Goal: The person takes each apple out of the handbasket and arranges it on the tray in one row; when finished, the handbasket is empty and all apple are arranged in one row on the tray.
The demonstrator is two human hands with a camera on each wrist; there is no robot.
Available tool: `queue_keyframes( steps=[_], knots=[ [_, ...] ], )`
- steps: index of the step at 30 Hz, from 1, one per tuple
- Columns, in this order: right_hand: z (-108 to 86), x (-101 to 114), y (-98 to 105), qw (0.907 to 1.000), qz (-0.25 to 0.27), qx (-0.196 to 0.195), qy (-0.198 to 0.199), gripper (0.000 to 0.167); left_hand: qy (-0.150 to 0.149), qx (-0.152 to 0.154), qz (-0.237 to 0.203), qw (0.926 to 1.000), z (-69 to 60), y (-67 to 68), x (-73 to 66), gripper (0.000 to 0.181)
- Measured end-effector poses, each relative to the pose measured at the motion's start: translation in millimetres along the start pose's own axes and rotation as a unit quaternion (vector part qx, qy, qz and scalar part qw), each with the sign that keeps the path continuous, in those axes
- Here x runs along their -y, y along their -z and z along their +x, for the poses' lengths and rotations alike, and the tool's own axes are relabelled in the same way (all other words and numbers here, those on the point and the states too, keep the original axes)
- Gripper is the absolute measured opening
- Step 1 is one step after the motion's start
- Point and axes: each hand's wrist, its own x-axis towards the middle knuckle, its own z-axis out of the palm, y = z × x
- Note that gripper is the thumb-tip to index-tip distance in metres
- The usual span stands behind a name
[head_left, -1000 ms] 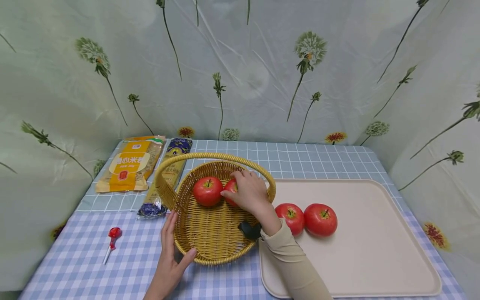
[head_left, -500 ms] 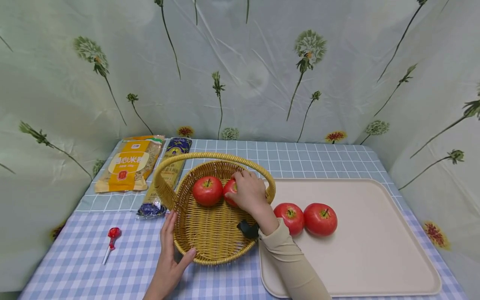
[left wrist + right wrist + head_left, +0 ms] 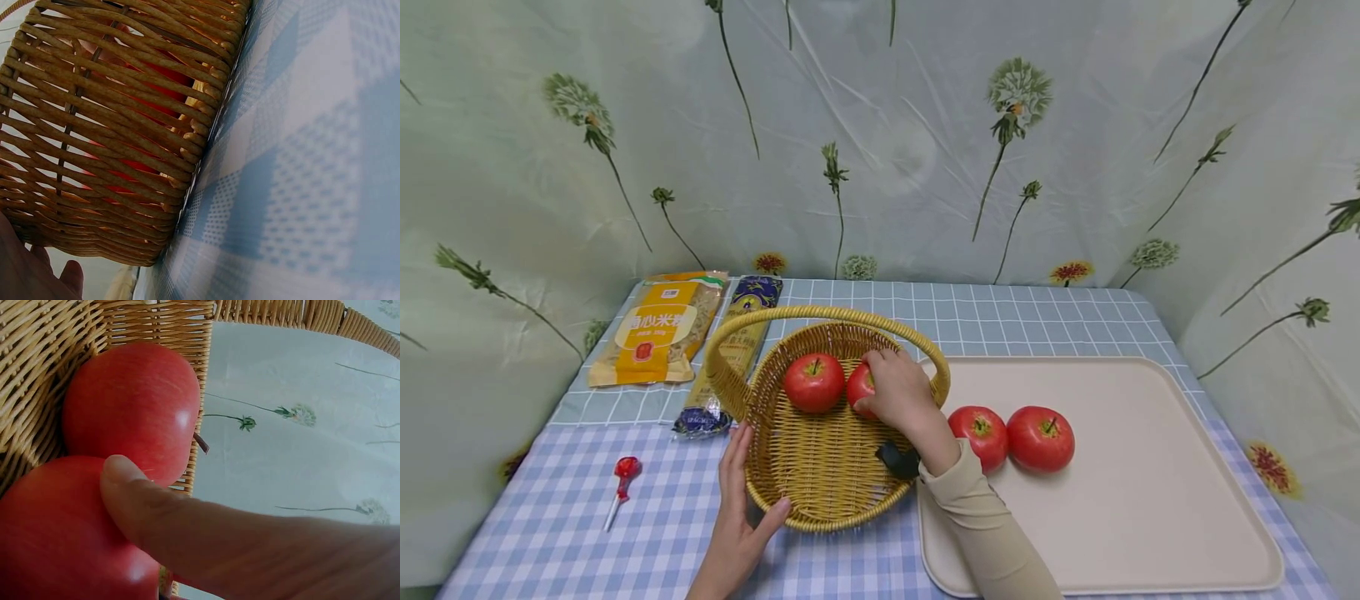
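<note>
In the head view the wicker basket (image 3: 820, 475) stands at the middle of the table, its arched handle up. Inside, a red apple (image 3: 814, 382) lies at the back left. Just right of it my right hand (image 3: 902, 396) grips a second apple (image 3: 859, 387), largely covered by the fingers; in the right wrist view the thumb lies on that apple (image 3: 69, 531), beside the other apple (image 3: 134, 412). My left hand (image 3: 735, 525) rests against the basket's left side with fingers and thumb spread; the left wrist view shows it at the woven wall (image 3: 106, 144).
A beige tray (image 3: 1150, 500) on the right bears two apples (image 3: 1041, 439) (image 3: 981, 437) near its left edge. Left of the basket lie a yellow food bag (image 3: 655, 332), a long blue-and-gold packet (image 3: 737, 346) and a red lollipop (image 3: 625, 471). A patterned curtain (image 3: 910, 183) hangs behind.
The right hand has shifted slightly, and a little more of the apple under its fingers shows. The left hand stays at the basket.
</note>
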Motion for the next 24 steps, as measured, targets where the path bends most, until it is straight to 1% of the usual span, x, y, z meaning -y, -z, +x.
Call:
queue_keyframes(
  steps=[9,14,19,24],
  knots=[
    [-1.1,-0.8,-2.5,0.9999,-0.013,0.003,0.005,0.058,-0.007,-0.003,-0.002,1.0000,-0.3,0.2,1.5,0.094],
    [-2.9,-0.8,-3.7,0.9998,-0.018,0.007,0.005,0.061,-0.004,-0.001,-0.004,1.0000,-0.7,0.1,0.1,0.094],
    [-2.9,-1.3,-4.7,0.9994,-0.028,0.023,0.005,0.065,0.001,0.006,-0.002,1.0000,-1.0,0.6,-0.3,0.093],
    [-2.3,-1.6,-3.9,0.9986,-0.017,0.050,-0.005,0.062,-0.002,0.008,-0.002,1.0000,-0.3,0.0,0.9,0.092]
  ],
)
